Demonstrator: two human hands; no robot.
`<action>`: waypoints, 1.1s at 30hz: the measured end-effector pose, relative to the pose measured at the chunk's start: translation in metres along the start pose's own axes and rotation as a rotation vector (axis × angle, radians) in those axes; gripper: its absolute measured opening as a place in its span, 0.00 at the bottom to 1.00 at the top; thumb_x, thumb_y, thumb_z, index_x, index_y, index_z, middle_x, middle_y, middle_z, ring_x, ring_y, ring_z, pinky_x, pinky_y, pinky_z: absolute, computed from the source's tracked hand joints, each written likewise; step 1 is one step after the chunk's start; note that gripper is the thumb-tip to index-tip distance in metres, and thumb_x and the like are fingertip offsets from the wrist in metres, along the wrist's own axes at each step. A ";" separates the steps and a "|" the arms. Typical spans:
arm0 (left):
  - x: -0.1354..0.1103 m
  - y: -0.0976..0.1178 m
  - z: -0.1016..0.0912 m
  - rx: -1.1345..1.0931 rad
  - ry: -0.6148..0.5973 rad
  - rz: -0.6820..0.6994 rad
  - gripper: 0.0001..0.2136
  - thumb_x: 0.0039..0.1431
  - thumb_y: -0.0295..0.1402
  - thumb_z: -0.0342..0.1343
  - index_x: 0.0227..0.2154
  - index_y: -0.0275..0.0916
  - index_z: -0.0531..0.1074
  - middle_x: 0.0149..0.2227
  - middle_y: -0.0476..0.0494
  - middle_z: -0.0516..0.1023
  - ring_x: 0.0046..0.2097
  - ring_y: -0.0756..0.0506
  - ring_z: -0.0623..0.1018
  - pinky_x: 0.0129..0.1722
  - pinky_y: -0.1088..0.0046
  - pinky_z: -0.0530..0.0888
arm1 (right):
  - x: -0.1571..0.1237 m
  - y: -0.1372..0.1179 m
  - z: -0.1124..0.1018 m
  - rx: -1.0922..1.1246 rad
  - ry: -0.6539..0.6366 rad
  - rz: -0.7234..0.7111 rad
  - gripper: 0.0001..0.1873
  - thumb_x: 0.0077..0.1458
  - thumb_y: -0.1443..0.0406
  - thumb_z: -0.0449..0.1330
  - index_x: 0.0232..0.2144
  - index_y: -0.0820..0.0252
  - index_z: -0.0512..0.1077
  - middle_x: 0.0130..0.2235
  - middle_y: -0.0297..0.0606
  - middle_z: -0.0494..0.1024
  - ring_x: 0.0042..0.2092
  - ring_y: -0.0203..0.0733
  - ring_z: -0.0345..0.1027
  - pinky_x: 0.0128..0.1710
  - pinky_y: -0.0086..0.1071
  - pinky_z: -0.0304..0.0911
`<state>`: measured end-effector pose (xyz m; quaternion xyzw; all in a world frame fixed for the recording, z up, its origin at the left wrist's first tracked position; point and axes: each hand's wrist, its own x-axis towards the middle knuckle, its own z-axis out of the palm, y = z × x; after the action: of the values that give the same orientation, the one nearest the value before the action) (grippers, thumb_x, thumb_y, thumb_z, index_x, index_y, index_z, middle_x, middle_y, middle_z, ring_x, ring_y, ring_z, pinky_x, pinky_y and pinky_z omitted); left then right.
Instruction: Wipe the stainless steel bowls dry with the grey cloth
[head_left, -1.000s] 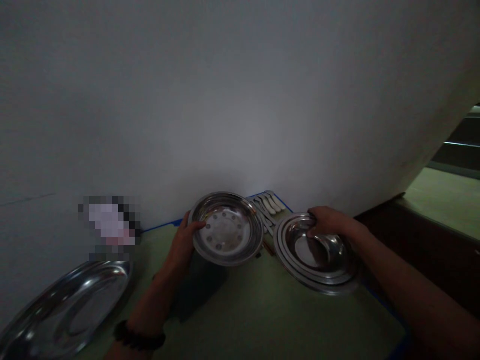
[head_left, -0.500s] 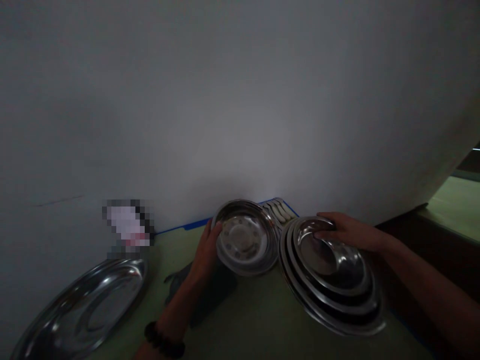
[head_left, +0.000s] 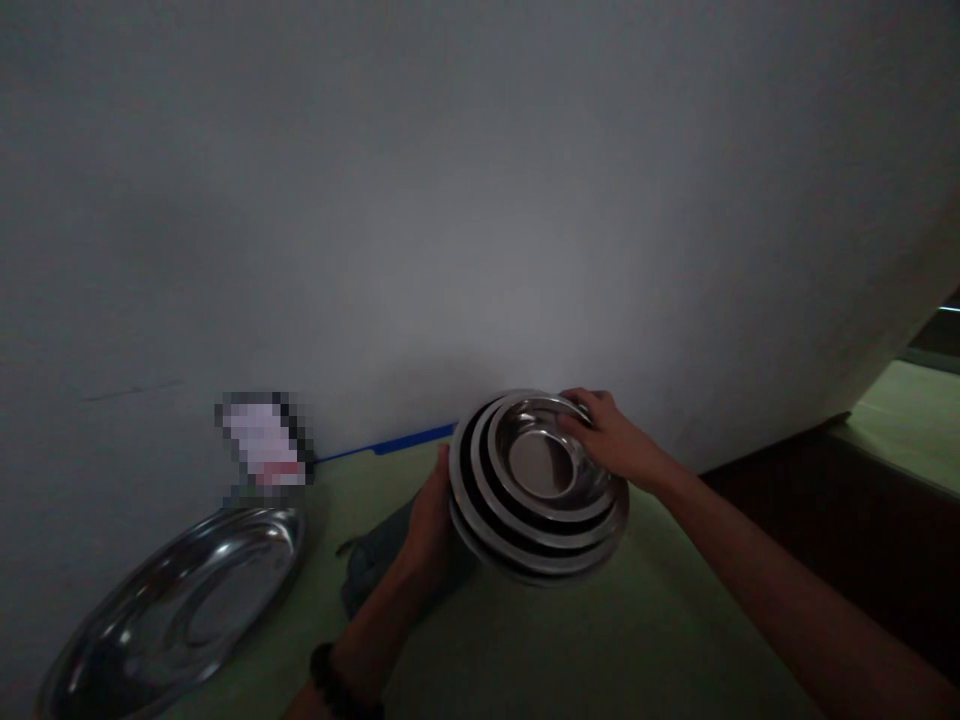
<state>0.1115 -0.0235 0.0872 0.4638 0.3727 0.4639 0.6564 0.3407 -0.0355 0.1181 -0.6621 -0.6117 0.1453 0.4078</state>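
Note:
A stack of several nested steel bowls (head_left: 536, 490) is held tilted above the green table (head_left: 600, 640), near the white wall. My left hand (head_left: 431, 520) grips the stack's left rim from below, fingers hidden behind the metal. My right hand (head_left: 611, 440) is closed over the far right rim, thumb inside the top bowl. The single bowl seen earlier in my left hand is hidden under or within the stack.
A large oval steel tray (head_left: 176, 610) lies at the left of the table. A dark cloth (head_left: 375, 570) sits under my left wrist. A blurred small item (head_left: 262, 445) stands by the wall. Blue edging (head_left: 405, 440) runs along the table's back; a dark ledge (head_left: 810, 500) lies right.
My right hand has carried the stack of bowls left onto the bowl that my left hand held. Both hands now hold one stack, which hides the spoons behind it.

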 end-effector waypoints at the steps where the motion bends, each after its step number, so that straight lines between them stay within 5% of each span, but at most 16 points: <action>1: -0.001 0.001 0.002 -0.044 0.021 -0.036 0.27 0.55 0.57 0.51 0.43 0.40 0.77 0.50 0.39 0.79 0.62 0.34 0.67 0.63 0.56 0.58 | -0.001 0.001 0.001 0.010 -0.065 0.008 0.19 0.56 0.63 0.54 0.51 0.58 0.66 0.46 0.45 0.74 0.48 0.45 0.70 0.51 0.41 0.63; 5: -0.007 0.005 0.016 -0.177 -0.126 -0.174 0.31 0.52 0.60 0.51 0.44 0.37 0.76 0.45 0.35 0.81 0.58 0.34 0.72 0.59 0.55 0.62 | -0.004 0.007 -0.005 -0.055 -0.200 -0.028 0.26 0.57 0.64 0.54 0.57 0.61 0.59 0.46 0.46 0.78 0.46 0.48 0.72 0.47 0.40 0.64; 9: -0.008 -0.006 0.034 -0.156 -0.155 -0.190 0.23 0.52 0.43 0.59 0.49 0.38 0.71 0.46 0.38 0.81 0.53 0.36 0.76 0.55 0.57 0.68 | -0.005 0.017 -0.022 -0.243 -0.263 -0.030 0.14 0.56 0.62 0.54 0.43 0.64 0.72 0.45 0.50 0.78 0.46 0.51 0.72 0.46 0.39 0.64; 14: -0.002 -0.039 0.068 0.127 0.061 -0.074 0.17 0.55 0.34 0.53 0.49 0.40 0.68 0.47 0.39 0.79 0.51 0.38 0.77 0.53 0.56 0.70 | -0.013 0.047 -0.052 -0.287 -0.275 0.008 0.13 0.51 0.65 0.58 0.41 0.61 0.72 0.41 0.46 0.79 0.42 0.48 0.73 0.41 0.35 0.65; 21: 0.008 -0.072 0.104 0.441 -0.064 0.334 0.18 0.59 0.30 0.50 0.52 0.40 0.62 0.58 0.35 0.67 0.61 0.42 0.66 0.63 0.57 0.59 | -0.019 0.102 -0.063 -0.376 -0.286 0.109 0.09 0.52 0.63 0.58 0.34 0.62 0.72 0.36 0.44 0.80 0.38 0.46 0.74 0.37 0.32 0.64; 27: 0.014 -0.068 0.096 0.674 -0.185 0.525 0.08 0.62 0.29 0.46 0.42 0.40 0.68 0.48 0.37 0.73 0.53 0.43 0.72 0.56 0.58 0.67 | -0.018 0.104 -0.050 -0.453 -0.199 0.112 0.17 0.53 0.62 0.58 0.43 0.65 0.73 0.44 0.51 0.77 0.45 0.50 0.72 0.45 0.37 0.63; 33: -0.007 -0.048 0.044 0.892 -0.237 0.591 0.10 0.62 0.30 0.48 0.46 0.41 0.67 0.52 0.36 0.71 0.56 0.42 0.71 0.57 0.57 0.67 | -0.026 0.041 -0.022 -0.468 -0.060 -0.105 0.22 0.56 0.61 0.55 0.52 0.63 0.68 0.50 0.52 0.72 0.52 0.56 0.67 0.52 0.47 0.61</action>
<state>0.1625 -0.0487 0.0544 0.8310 0.3106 0.3702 0.2754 0.3786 -0.0646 0.0938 -0.7014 -0.6741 -0.0020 0.2318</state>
